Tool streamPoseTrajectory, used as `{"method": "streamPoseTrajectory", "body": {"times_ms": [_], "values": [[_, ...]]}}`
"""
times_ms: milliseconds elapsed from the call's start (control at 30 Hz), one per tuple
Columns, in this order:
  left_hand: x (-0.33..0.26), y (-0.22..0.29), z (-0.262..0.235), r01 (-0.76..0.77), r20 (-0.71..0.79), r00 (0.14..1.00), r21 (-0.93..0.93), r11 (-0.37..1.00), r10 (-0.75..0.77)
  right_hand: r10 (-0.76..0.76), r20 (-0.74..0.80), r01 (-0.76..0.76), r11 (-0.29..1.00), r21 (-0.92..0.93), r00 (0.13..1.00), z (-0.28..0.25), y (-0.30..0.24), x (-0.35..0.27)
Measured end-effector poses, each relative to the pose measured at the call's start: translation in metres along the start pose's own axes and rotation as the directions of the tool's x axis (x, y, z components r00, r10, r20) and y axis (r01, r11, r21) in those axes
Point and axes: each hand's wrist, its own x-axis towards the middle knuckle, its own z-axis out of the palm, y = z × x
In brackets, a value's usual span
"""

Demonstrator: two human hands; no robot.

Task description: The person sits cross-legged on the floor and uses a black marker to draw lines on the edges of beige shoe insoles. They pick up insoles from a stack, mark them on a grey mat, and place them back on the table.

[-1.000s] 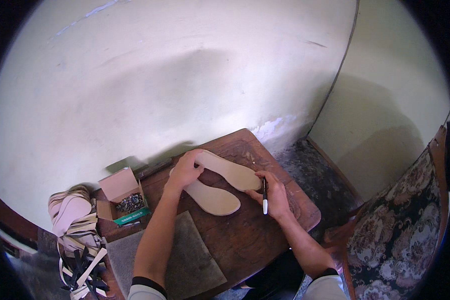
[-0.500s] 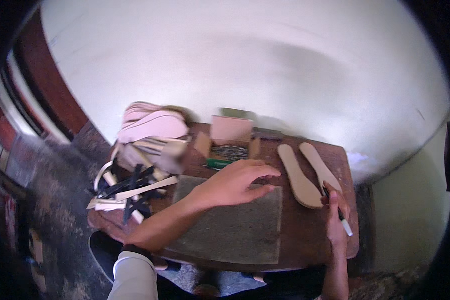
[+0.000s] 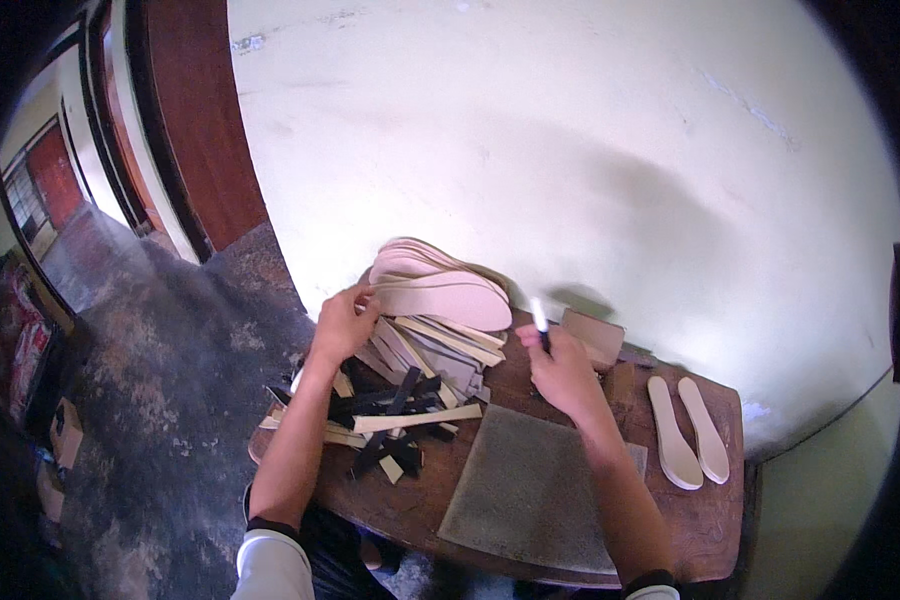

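A stack of pink shoe insoles (image 3: 448, 300) lies at the back of the table, on its left side. My left hand (image 3: 346, 322) is at the stack's left end, its fingers closed around the tip of an upper insole. My right hand (image 3: 567, 375) is raised over the table's middle, gripping a black marker (image 3: 540, 322) whose white end points up. On the right lie two beige sole-shaped pieces (image 3: 675, 445), side by side and apart from both hands.
Black and cream strips (image 3: 410, 420) are heaped in front of the insoles, beside grey and cream pieces (image 3: 440, 355). A dark grey mat (image 3: 520, 480) covers the table's middle. An open cardboard box (image 3: 595, 335) stands behind my right hand, against the pale wall (image 3: 530, 150).
My left hand has moved from above the mat to the insole stack. The right hand has left the beige pieces, carrying the marker leftward. The view has turned left.
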Motion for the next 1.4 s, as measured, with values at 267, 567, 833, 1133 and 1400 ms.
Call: {"method": "streamPoseTrajectory", "body": {"times_ms": [267, 567, 833, 1133, 1400], "values": [[0.014, -0.033, 0.034, 0.088, 0.015, 0.996, 0.038, 0.995, -0.089, 0.202, -0.038, -0.201, 0.9, -0.387, 0.979, 0.037, -0.019, 0.063], [0.017, -0.043, 0.034, -0.021, -0.028, 0.999, -0.158, 0.987, 0.017, 0.139, -0.113, -0.171, 0.92, -0.352, 0.984, 0.058, 0.009, 0.076], [0.011, 0.014, -0.001, 0.022, 0.022, 1.0, -0.572, 0.82, -0.012, 0.038, -0.245, -0.048, 0.998, -0.037, 0.969, 0.01, 0.005, 0.056], [-0.111, 0.077, -0.009, 0.061, 0.559, 0.774, -0.535, 0.843, 0.298, 0.225, 0.009, -0.22, 0.943, 0.251, 0.974, -0.076, 0.035, -0.107], [-0.202, 0.12, 0.024, -0.121, 0.854, 0.437, -0.255, 0.959, 0.282, 0.348, 0.165, -0.376, 0.906, 0.193, 0.923, -0.094, 0.098, -0.209]]}}
